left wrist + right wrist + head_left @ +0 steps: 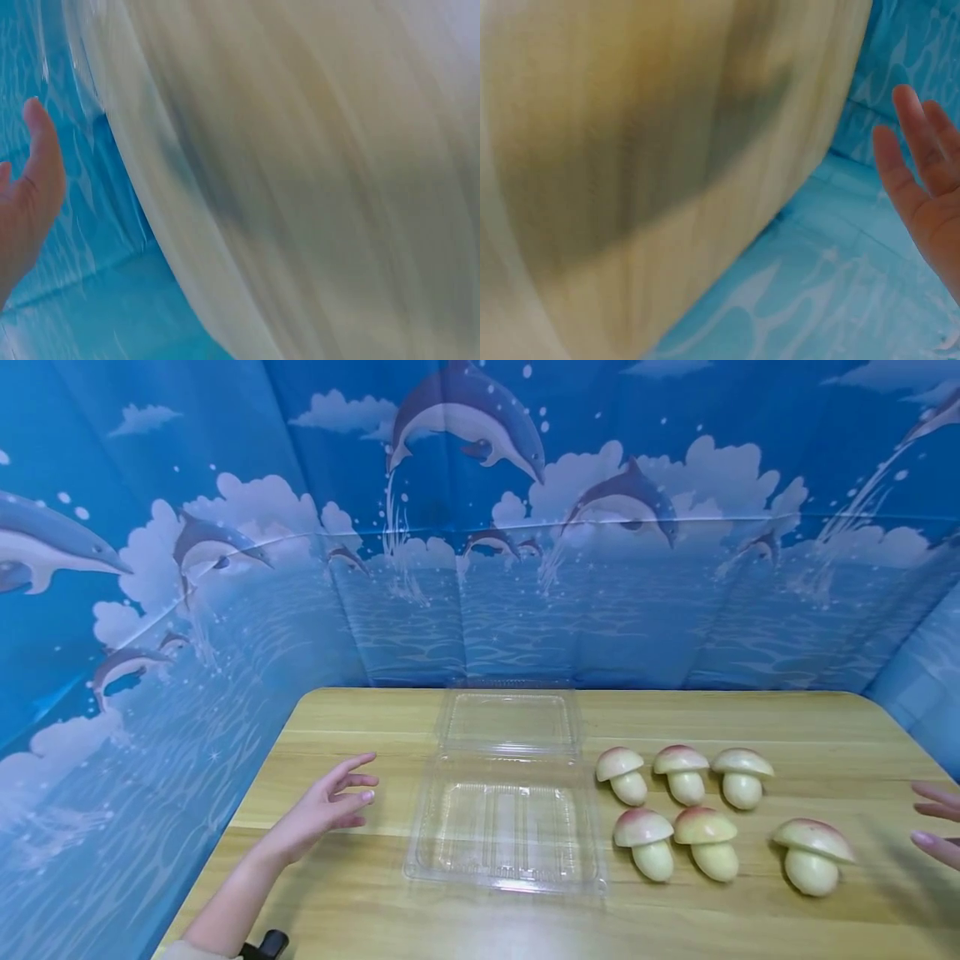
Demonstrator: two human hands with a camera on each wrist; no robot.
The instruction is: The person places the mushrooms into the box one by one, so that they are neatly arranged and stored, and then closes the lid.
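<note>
My left hand (326,806) hovers over the left part of the table, fingers loosely spread and holding nothing. Just right of it lies a clear plastic clamshell box (600,860), its lid (446,722) folded back toward the far edge. To the right of the box are several mushroom-shaped pieces with pale stems and pinkish-cream caps, among them a back-row mushroom (619,763), a front mushroom (705,842) and a separate mushroom (813,856) nearest my right hand. Only the fingers of my right hand (939,827) show at the right edge; the right wrist view has this hand (934,195) with fingers extended and bare.
The wooden table (360,910) has rounded far corners. Behind and beside it hangs a blue curtain (480,602) printed with dolphins and waves. A black strap piece (266,943) sits at my left wrist.
</note>
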